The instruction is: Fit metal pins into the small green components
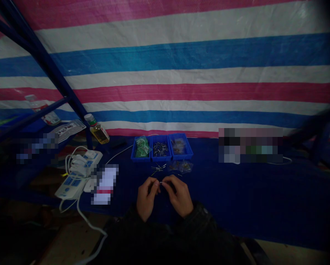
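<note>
My worry is the tiny metal pin (161,182): one loose pinch could drop it on the blue cloth (236,195), where the dim light would make it hard for me to spot. It looks slim and pale, its detail too small to tell. The left hand (146,198) and right hand (178,195) are closed on it at the fingertips, near the cloth's front edge, just short of the loose pins (158,168) below the blue plastic trays (160,148).

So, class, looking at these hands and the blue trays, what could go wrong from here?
The small pin pinched between the left hand and right hand could slip and be lost on the dark blue cloth. The loose pins beside the trays could get knocked or mixed up.
</note>
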